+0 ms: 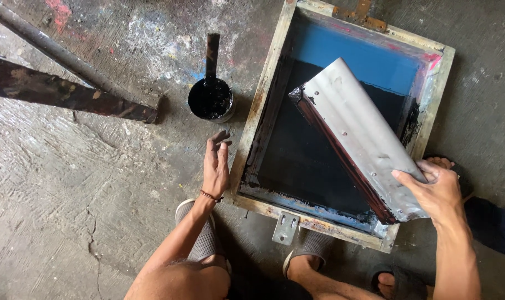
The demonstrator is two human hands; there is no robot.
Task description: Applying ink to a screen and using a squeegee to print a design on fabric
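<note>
Head view, near to far, all places given relative to the wooden screen-printing frame (262, 94). Nearest, below the frame's lower edge, two sandalled feet (305, 258) rest on the stained concrete floor (69, 194), and a metal hinge bracket (286, 228) hangs from that edge. At the frame's lower right corner, the right hand (437, 191) grips the end of a long metal-backed squeegee (355, 136), which lies diagonally across the ink-blackened mesh. Just left of the frame, the left hand (215, 166) hovers with fingers loosely spread, holding nothing. Farther, beyond the frame's left rail, a tin of black ink (210, 99) holds an upright stirring stick (211, 53).
</note>
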